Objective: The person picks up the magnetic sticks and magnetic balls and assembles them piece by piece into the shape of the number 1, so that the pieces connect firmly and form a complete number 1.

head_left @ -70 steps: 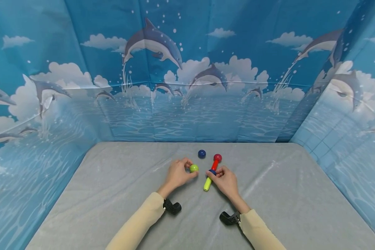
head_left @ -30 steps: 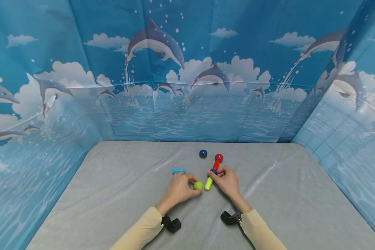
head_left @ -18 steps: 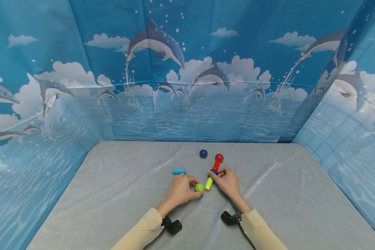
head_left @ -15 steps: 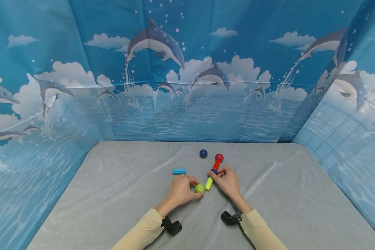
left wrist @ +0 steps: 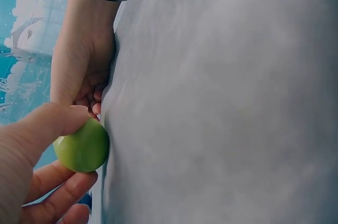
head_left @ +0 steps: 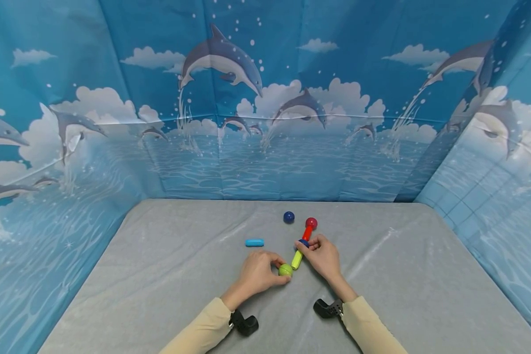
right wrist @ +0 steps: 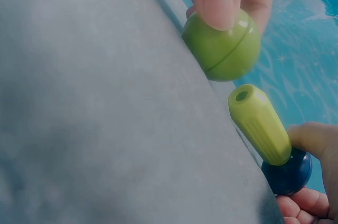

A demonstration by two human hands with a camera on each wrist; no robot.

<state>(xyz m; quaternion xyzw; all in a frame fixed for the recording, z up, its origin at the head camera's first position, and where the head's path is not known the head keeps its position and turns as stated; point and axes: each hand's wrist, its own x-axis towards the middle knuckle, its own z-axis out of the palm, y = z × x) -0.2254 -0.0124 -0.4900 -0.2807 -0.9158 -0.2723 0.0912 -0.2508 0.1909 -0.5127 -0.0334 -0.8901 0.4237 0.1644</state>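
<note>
Left grip point(head_left: 260, 272) slants inward, pinching a green ball point(head_left: 285, 270); right grip point(head_left: 324, 257) likewise, pinching the nearer blue ball point(right wrist: 289, 175).

You can read no text, label, brand, number or sign in any of your three views.
</note>
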